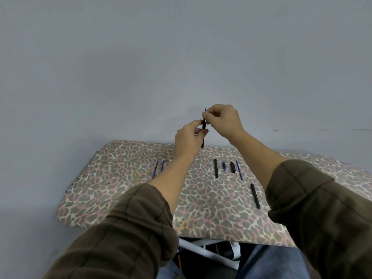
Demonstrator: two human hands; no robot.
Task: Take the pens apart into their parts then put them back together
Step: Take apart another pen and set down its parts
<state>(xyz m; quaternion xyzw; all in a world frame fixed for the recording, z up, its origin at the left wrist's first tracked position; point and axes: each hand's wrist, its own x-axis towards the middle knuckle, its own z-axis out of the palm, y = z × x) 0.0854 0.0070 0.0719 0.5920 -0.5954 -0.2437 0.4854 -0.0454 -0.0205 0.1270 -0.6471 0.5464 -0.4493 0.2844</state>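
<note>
In the head view, a bench (pixel 120 198) covered in leopard-print cloth of grey, pink and cream fills the lower middle of the frame, its rounded end toward the left. Behind it a plain grey-blue wall (pixel 181 57) takes up the whole upper half. Under the near edge, at the bottom centre, white frame tubes (pixel 203 251) show between blue-jeaned legs (pixel 267 262). Both arms wear brown quilted sleeves (pixel 128 228) pushed back from the wrists. Raised above the far edge of the bench, at the centre of the frame, a black pen barrel (pixel 203 140) stands nearly upright. The left hand (pixel 188 137) grips its middle with curled fingers, and the right hand (pixel 223 119) pinches its top end. A thin blue refill tip (pixel 205 108) pokes out above the right fingertips. Loose parts lie flat on the cloth. Two blue refills (pixel 155 169) lie side by side at centre left, partly behind the left forearm. Right of centre a long black barrel (pixel 216 168), a small blue piece (pixel 224 165), a short black piece (pixel 233 167) and another blue refill (pixel 239 170) form a row, each apart from its neighbour. A second long black barrel (pixel 255 196) lies nearer, just beside the right forearm.
</note>
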